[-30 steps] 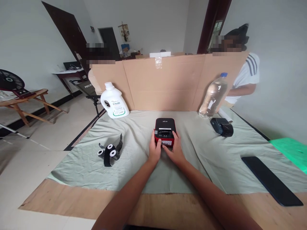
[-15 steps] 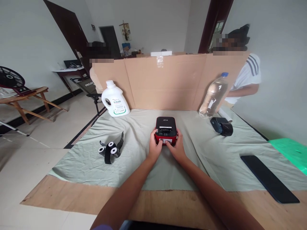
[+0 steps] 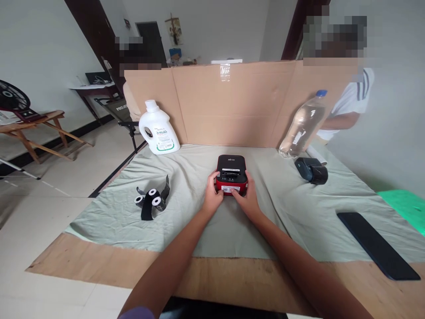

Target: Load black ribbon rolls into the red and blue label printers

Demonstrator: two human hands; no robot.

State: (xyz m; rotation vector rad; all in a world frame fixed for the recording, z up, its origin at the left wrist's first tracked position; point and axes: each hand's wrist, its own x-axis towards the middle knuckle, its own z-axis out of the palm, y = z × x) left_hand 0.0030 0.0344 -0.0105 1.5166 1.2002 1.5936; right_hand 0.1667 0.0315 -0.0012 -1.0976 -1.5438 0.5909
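A small black and red printer-like box (image 3: 231, 165) sits upright on the grey-green cloth, near the middle, with a white label on its front. My left hand (image 3: 212, 195) grips its left side, the thumb by the lower front. On the right side of the same box is my right hand (image 3: 247, 196), fingers along the edge and thumb at the front label. Both hands are closed on it. Several small rolls (image 3: 156, 202) with black strips lie to the left, touched by neither hand.
A white jug (image 3: 161, 133) and clear bottle (image 3: 303, 126) stand before a cardboard panel (image 3: 229, 106). At right lie a dark device with a black roll (image 3: 312, 170), a black slab (image 3: 376, 243) and green plastic (image 3: 403, 208). Two people are behind the panel.
The camera view has shifted slightly, so most things sit higher in the picture. My hands still hold the box; the right thumb has moved a little on its front.
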